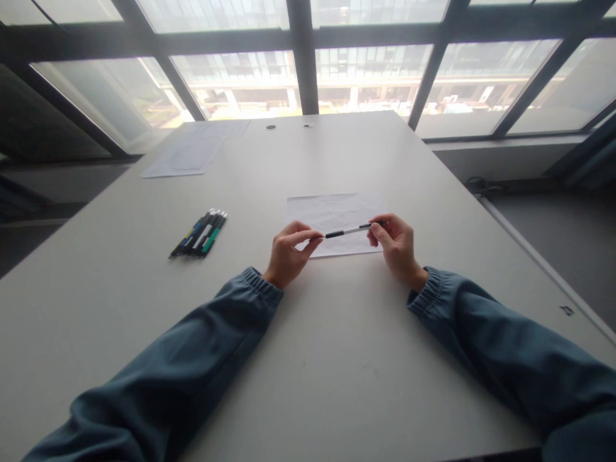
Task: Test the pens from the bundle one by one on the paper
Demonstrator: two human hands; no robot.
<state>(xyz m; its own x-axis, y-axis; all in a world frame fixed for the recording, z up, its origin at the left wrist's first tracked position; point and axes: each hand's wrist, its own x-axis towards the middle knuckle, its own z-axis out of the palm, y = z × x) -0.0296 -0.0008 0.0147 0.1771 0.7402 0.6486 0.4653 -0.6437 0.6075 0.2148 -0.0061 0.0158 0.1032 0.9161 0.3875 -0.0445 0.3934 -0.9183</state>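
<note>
Both of my hands hold one slim black-and-white pen [347,231] level above a white sheet of paper [332,212] on the grey table [337,359]. My left hand [287,251] pinches the pen's left end between thumb and fingers. My right hand [395,245] grips its right end. The pen lies roughly sideways between the two hands. The sheet shows faint marks and lies flat just beyond my hands.
A row of several pens [199,234] with black, blue and green parts lies to the left. More white sheets [192,151] rest at the far left corner. Two small round holes [271,127] sit near the table's far edge, below large windows.
</note>
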